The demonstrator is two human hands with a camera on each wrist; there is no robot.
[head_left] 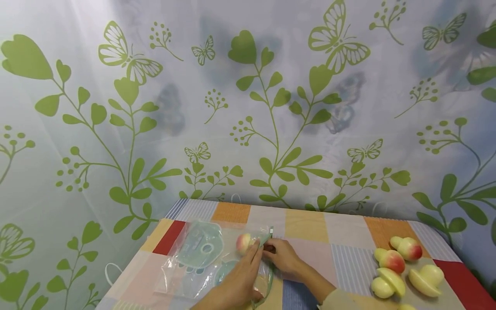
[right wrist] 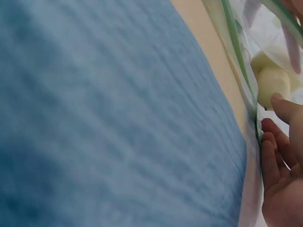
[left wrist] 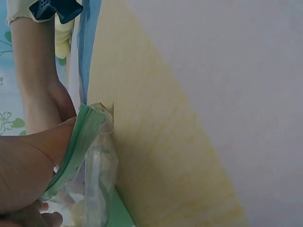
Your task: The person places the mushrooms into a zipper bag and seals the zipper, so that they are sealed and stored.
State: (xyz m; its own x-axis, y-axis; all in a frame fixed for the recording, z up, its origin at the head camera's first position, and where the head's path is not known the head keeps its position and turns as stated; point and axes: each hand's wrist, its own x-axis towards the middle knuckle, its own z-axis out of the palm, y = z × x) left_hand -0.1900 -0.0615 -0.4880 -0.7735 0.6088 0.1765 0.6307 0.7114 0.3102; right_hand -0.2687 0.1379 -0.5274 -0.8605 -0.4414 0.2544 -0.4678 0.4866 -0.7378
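A clear zip bag [head_left: 186, 275] with a green zip edge and pale-green printed shapes lies on the table. My left hand [head_left: 242, 275] grips its upper layer at the mouth; through the plastic its fingers show in the right wrist view. Beside the green zip strip [left wrist: 78, 142], the left hand's thumb side shows in the left wrist view. A red-blushed toy fruit [head_left: 243, 243] sits within the bag. At the mouth, my right hand [head_left: 283, 256] touches a pale yellow toy fruit [right wrist: 272, 85] with its thumb, its fingers loosely bent by the lower edge.
Several pale yellow toy fruits, some with red blush [head_left: 391, 260], lie on a grey-beige patch at the table's right. A patchwork cloth [head_left: 310, 254] covers the table. Behind it hangs a curtain [head_left: 217, 129] with green leaves and butterflies.
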